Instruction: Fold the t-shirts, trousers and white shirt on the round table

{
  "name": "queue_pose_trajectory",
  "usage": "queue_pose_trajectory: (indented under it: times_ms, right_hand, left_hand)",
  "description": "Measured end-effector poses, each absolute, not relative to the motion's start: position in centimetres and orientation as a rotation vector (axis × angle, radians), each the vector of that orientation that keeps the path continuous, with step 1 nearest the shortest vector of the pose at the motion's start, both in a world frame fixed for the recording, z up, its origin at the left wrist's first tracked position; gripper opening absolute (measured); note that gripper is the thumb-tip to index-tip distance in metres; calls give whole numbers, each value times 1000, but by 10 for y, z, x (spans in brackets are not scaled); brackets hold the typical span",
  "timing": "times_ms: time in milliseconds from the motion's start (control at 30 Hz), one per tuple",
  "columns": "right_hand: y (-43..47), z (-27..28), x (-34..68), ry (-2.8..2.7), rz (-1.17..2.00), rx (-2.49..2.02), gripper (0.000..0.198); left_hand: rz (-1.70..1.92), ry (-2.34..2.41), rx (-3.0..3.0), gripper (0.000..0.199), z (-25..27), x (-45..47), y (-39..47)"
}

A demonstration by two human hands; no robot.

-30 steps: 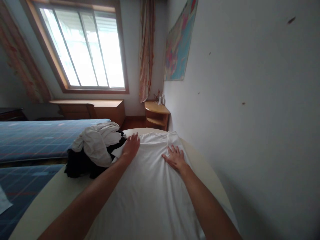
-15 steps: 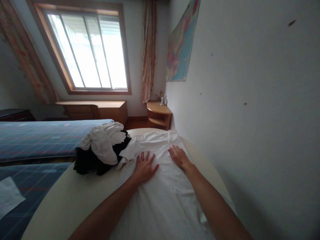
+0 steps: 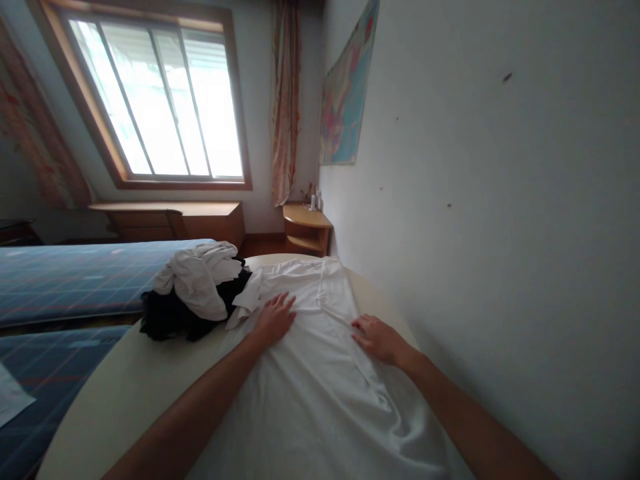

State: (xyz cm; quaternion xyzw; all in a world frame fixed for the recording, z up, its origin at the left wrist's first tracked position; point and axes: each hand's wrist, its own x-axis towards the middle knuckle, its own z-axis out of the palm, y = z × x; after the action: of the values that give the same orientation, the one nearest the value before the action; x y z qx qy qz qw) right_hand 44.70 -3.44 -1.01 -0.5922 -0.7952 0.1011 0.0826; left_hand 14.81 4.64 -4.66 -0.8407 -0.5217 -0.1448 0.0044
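A white shirt [image 3: 305, 373] lies spread over the cream tabletop, with wrinkles running along its right side and a sleeve [image 3: 250, 291] sticking out at the upper left. My left hand [image 3: 274, 320] rests on the cloth just below that sleeve, open, fingers stretched forward. At the shirt's right edge is my right hand [image 3: 379, 339], open, its fingers slightly bent and touching the fabric. Beside the sleeve, to the left, sits a heap of clothes: a crumpled white garment [image 3: 197, 277] on top of a black one [image 3: 167, 317].
The round table [image 3: 110, 393] has a curved edge close to the right wall [image 3: 480, 280]. Blue plaid mattresses [image 3: 75, 283] lie to the left, with a pale sheet [image 3: 13, 397] on the nearer one. Beyond the table stand a corner shelf [image 3: 307, 217] and a low wooden desk [image 3: 210, 210].
My hands have moved apart: the left slid left to near the sleeve, the right moved right and nearer to the shirt's edge. The view has turned slightly right.
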Motion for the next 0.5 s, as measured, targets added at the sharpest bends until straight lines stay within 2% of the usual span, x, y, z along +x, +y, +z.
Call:
queue_pose_trajectory:
  times_ms: [133,267,367,500]
  right_hand:
    - [-47,-7,457,-2264,324,-2019,26]
    - [-50,-8,467,-2284,320,-2100,28]
    - [-52,2,461,-2244,397,-2046,29]
    - [-61,24,434,-2140,624,-1755,33]
  left_hand:
    - [-542,-1536,-2794,53,-49,176,5]
    - [-496,-1486,-2899,63,-56,186,-23]
    - [-561,-1495,-2930,59,-57,183,-27]
    - [-830,-1473,-2903,56,-57,178,-23]
